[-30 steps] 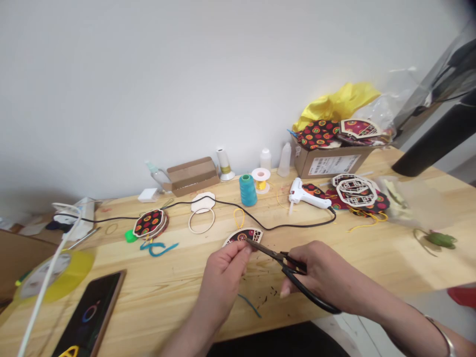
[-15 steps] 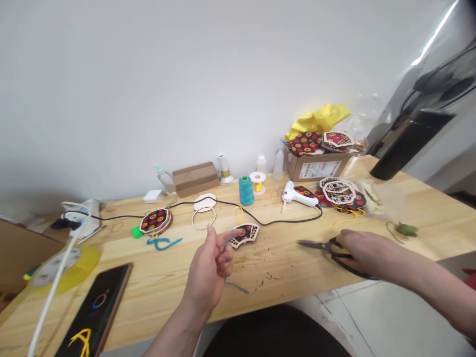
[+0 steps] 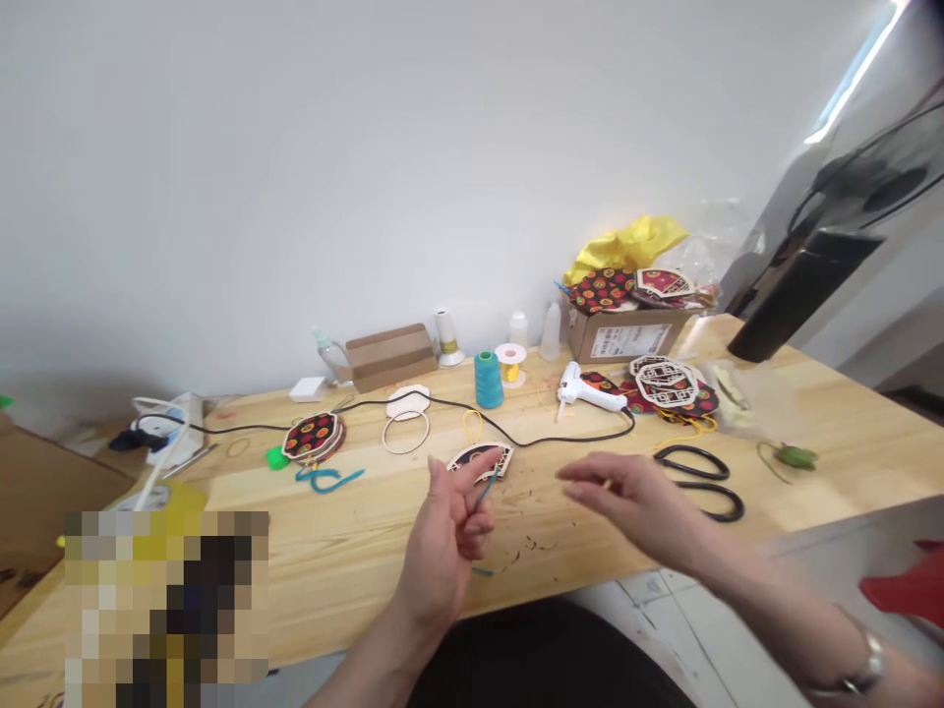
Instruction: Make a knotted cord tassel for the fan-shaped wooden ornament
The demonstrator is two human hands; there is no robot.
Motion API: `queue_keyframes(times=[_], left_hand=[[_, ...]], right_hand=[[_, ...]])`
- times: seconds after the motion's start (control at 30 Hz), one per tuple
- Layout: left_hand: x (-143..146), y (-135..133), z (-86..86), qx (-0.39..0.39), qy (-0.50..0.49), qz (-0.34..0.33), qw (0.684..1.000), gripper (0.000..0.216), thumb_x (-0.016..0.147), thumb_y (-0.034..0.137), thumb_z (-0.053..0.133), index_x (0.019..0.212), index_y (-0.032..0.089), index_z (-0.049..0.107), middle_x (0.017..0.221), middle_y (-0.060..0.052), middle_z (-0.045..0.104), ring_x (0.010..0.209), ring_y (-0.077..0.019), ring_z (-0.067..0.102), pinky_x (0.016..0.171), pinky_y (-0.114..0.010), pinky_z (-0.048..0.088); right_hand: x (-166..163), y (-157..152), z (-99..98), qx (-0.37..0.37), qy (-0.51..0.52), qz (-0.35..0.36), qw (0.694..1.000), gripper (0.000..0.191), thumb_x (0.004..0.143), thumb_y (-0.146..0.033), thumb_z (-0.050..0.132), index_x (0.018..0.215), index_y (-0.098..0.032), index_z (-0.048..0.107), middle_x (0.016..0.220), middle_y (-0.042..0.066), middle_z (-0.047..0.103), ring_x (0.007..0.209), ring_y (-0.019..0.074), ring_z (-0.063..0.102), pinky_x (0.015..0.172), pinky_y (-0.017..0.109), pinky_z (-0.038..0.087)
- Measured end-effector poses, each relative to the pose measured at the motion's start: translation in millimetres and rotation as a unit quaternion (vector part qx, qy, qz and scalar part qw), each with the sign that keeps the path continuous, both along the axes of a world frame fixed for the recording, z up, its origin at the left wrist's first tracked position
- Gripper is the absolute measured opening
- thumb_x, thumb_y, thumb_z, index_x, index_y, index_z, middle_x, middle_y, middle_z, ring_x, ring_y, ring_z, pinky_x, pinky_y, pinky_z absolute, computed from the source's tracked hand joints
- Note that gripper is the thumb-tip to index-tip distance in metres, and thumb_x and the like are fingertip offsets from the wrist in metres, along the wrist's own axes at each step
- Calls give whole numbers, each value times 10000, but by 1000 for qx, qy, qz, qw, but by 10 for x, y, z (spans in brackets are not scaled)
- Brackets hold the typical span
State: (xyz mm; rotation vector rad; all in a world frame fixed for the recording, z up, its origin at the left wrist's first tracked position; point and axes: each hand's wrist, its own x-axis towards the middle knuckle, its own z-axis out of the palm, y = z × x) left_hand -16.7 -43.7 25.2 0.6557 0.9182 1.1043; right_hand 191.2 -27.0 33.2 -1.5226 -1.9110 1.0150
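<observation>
Left hand [image 3: 442,541]: While the thumb sticks up and the index finger stretches out, the lower fingers curl closed around a blue cord [image 3: 488,485].
Right hand [image 3: 630,492]: from where I stand, its fingers hang loosely parted above the table [image 3: 331,570], with nothing I can see in them.
Fan-shaped ornament [image 3: 472,454]: on the tabletop by the left index finger, which covers part of it; I can't tell whether they touch.
Blue cord: with the thumb off it, a tug could, I'd say, slide it free.
Scissors [image 3: 739,505]: handles beside the right forearm [image 3: 752,590], blades out of sight; a careless sweep might shove them off the front edge.
Glue gun [image 3: 594,393]: its black cable [image 3: 560,441] runs near the ornament, so a snag could drag the gun.
Cardboard box [image 3: 582,339]: heaped with patterned fabric [image 3: 601,292], a framed fan piece [image 3: 664,285] and yellow cloth [image 3: 626,246]; a bump could spill the top pieces.
Low brown box [image 3: 390,356]: open, contents not distinguishable.
Clear plastic bag [image 3: 752,418]: pale strips [image 3: 732,388] show inside.
</observation>
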Motion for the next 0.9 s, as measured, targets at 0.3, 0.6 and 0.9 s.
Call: queue_keyframes(times=[0.3,0.6,0.9], left_hand=[[100,-8,-27,3,27,-17,999,685,808,662,377,1224,155,576,588,28,367,496,-79,207,430,-190,148],[176,11,-54,-9,30,-36,999,708,778,693,390,1203,158,574,584,43,345,493,-75,185,440,-195,117],[183,65,-89,-69,17,-67,995,248,792,283,632,990,133,620,543,70,408,442,-28,212,424,-172,145]], right_hand=[[-537,18,-125,-167,380,39,909,314,642,-405,739,845,-166,721,738,22,687,763,188,609,746,328,451],[-526,75,-164,-113,370,-2,922,169,695,-300,686,615,-153,661,609,-1,630,631,138,564,677,283,431],[-419,131,-225,-29,276,-20,961,151,746,-218,613,608,-161,591,608,-30,537,615,113,524,614,241,426]])
